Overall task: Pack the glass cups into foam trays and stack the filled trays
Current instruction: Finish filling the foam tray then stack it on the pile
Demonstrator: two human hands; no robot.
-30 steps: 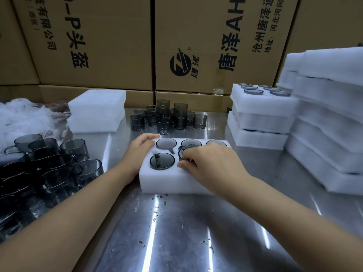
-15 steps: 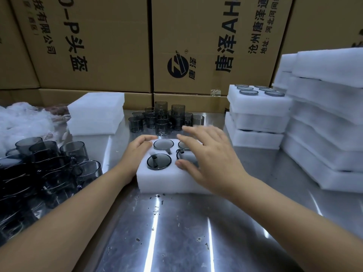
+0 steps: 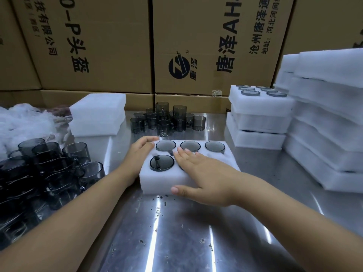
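Note:
A white foam tray (image 3: 157, 180) lies on the steel table in front of me, with smoky grey glass cups (image 3: 162, 162) seated in its holes. My left hand (image 3: 138, 152) rests on the tray's far left corner, fingers loosely bent over the edge. My right hand (image 3: 204, 177) lies flat on the tray's near right part, fingers straight, thumb against the front wall, covering the holes beneath it. Loose cups stand in a cluster (image 3: 167, 119) behind the tray and in a heap (image 3: 45, 165) at the left.
Filled foam trays are stacked at the right (image 3: 259, 114), with a taller stack (image 3: 330, 118) at the far right. Empty foam blocks (image 3: 98, 114) and crumpled plastic wrap (image 3: 25, 120) lie at the back left. Cardboard boxes (image 3: 94, 44) wall off the back.
My right hand let go of the cup it was seating, lifted with spread fingers, then came down flat on the tray's near right side. My left hand stayed at the tray's left corner.

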